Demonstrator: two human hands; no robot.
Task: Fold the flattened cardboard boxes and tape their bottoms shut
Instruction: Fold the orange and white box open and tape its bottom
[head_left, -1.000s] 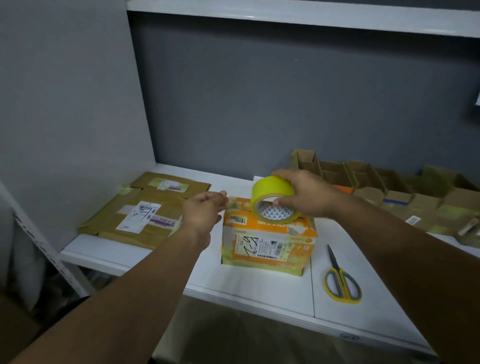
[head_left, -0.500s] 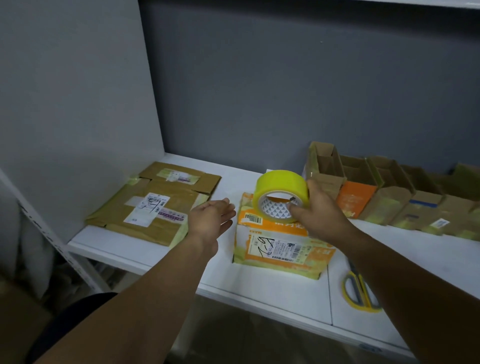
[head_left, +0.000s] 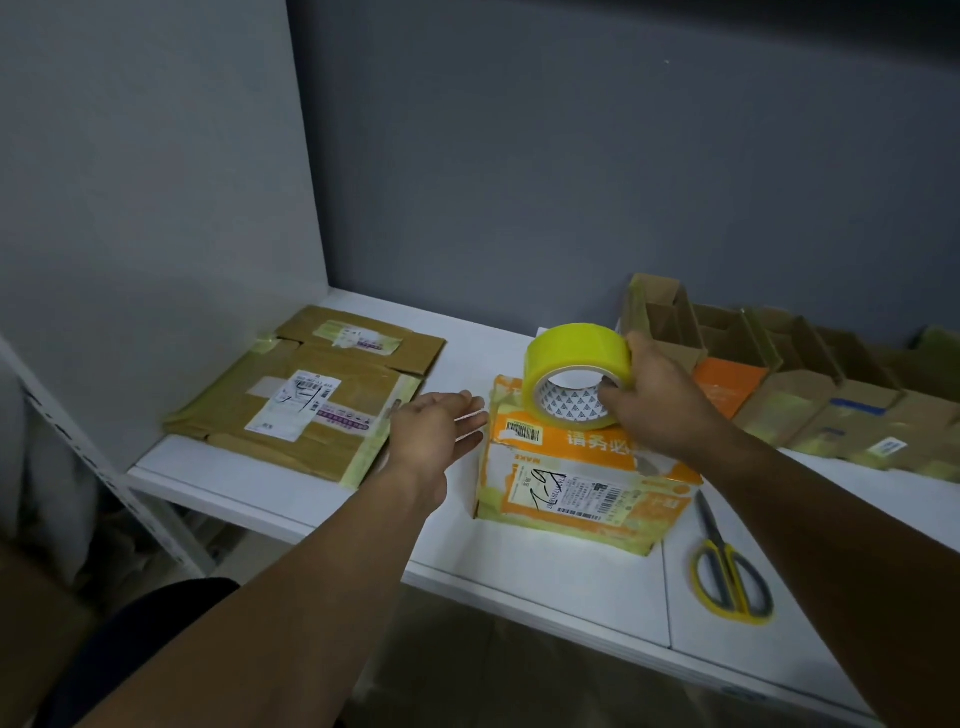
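several folded boxes (head_left: 810, 395) sit r of the orange box (head_left: 582, 488), flat stack (head_left: 301, 395) l of it undone; r hand (head_left: 660, 405) grips tape roll (head_left: 574, 358) at its top, l hand (head_left: 436, 431) flat, holding nothing, beside it.

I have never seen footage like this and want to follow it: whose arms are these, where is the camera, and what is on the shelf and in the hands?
There is no machine here. These are a person's two bare arms, filmed by one wide-angle camera worn on the head, looking forward and down.

The right hand grips a roll of yellow tape at the top of an orange box, with its fingers hooked into the roll's core. The left hand is open and holds nothing. It is close to the box's left side, but I cannot tell whether it touches.

The white shelf also holds flattened cardboard boxes on the left, yellow-handled scissors on the right, and a row of folded boxes at the back right.
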